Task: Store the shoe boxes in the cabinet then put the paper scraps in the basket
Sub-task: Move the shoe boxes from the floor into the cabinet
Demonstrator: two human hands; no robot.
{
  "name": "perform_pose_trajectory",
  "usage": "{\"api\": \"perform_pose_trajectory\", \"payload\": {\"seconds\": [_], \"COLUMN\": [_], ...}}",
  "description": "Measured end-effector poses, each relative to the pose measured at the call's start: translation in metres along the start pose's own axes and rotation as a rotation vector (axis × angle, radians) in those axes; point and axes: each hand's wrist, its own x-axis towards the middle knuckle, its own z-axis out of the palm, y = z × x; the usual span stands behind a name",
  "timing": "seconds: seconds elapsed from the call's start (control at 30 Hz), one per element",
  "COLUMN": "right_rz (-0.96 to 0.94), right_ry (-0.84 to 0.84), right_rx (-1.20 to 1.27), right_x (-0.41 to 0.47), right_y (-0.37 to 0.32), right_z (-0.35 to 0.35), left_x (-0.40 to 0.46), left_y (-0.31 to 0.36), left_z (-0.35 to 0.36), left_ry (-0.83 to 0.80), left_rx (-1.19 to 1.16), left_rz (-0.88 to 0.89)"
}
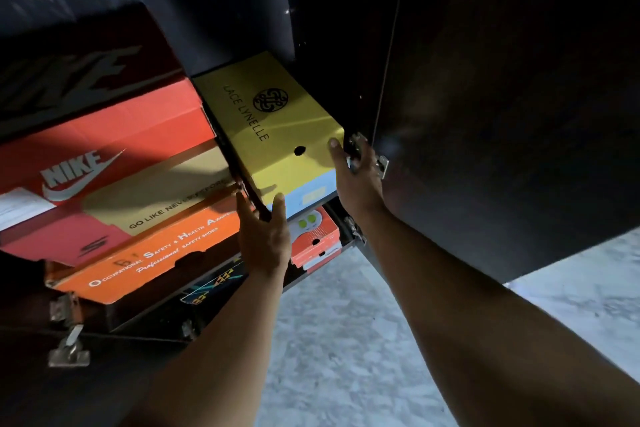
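Inside the dark cabinet [346,28], right-hand stack: one yellow shoe box [273,128], lid printed "LACE LYNELLE" with a round black emblem, a small round hole near its front edge, pale blue end panel facing out. It lies flat on the shelf, its right side close to the cabinet wall.

Left hand [265,239]: fingers spread, thumb tip on the box's front lower corner, remaining fingers at the gap between this box and the stack to its left. Not closed round anything.

Right hand [356,180]: open, fingers extended, a fingertip on the box's front right corner, the rest of the hand lying against the metal hinge [369,158] of the cabinet door [502,114], which stands open to the right.

Left-hand stack, top to bottom: red Nike box [114,156] with a tan panel reading "GO LIKE NEVER BEFORE"; orange safety-shoes box [156,256], lettered "Occupational Safety & Health".

Above these, a darker box, apparently also Nike, blurred and in shadow.

Beneath the yellow box: orange-and-white box [317,236], end panel outward.

Lower still, a dark patterned box [214,282], mostly hidden.

Below: pale marbled floor [346,340].
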Motion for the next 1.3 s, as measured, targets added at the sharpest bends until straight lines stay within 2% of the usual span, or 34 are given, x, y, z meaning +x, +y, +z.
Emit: {"api": "perform_pose_trajectory", "payload": {"seconds": [0.07, 0.17, 0.23, 0.33, 0.47, 0.63, 0.8, 0.93, 1.1, 1.3], "right_rz": [0.096, 0.339, 0.506, 0.728, 0.942, 1.068, 1.135, 1.172, 1.184, 1.151], "right_ry": [-0.003, -0.011, -0.086, -0.097, 0.193, 0.589, 0.793, 0.844, 0.848, 0.739], "right_rx": [0.005, -0.019, -0.044, -0.044, 0.057, 0.105, 0.141, 0.179, 0.172, 0.231], "right_x": [-0.034, -0.094, -0.138, -0.203, -0.273, -0.329, -0.363, -0.376, -0.382, -0.385], "right_y": [0.022, 0.074, 0.117, 0.18, 0.253, 0.352, 0.456, 0.556, 0.68, 0.781], "right_z": [-0.02, -0.056, -0.085, -0.149, -0.266, -0.429, -0.558, -0.623, -0.67, -0.648], "left_x": [-0.022, -0.054, -0.107, -0.195, -0.292, -0.409, -0.526, -0.606, -0.68, -0.72], "left_y": [-0.029, -0.095, -0.088, -0.066, -0.059, -0.061, -0.094, -0.146, -0.237, -0.328], "left_z": [0.001, 0.035, 0.054, 0.088, 0.161, 0.282, 0.4, 0.483, 0.571, 0.622], "left_ry": [-0.095, -0.402, -0.612, -0.873, -1.078, -1.251, -1.401, -1.517, -1.618, -1.641], "left_rx": [0.01, 0.181, 0.353, 0.511, 0.677, 0.875, 1.006, 1.096, 1.125, 1.039], "left_rz": [-0.101, -0.291, -0.33, -0.269, -0.111, 0.135, 0.251, 0.344, 0.364, 0.147]}}
